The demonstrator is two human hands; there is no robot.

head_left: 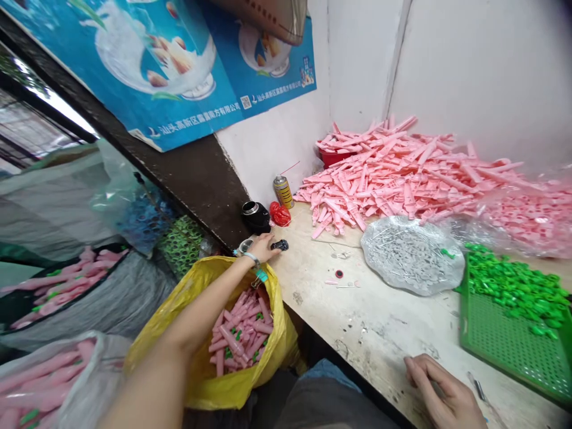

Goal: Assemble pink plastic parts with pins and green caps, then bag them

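Your left grip, whether pinching or not one cannot tell, is nearer the black piece lying crosswise at its fingertips on the table, while your loosely curled right grip, its hold equally unclear, rests well apart.

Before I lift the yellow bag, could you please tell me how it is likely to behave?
The yellow bag will probably flop, since its thin-looking wall is creased. The many pink pieces inside may shift about as it moves. Its mouth gapes, so some could spill if it tips.
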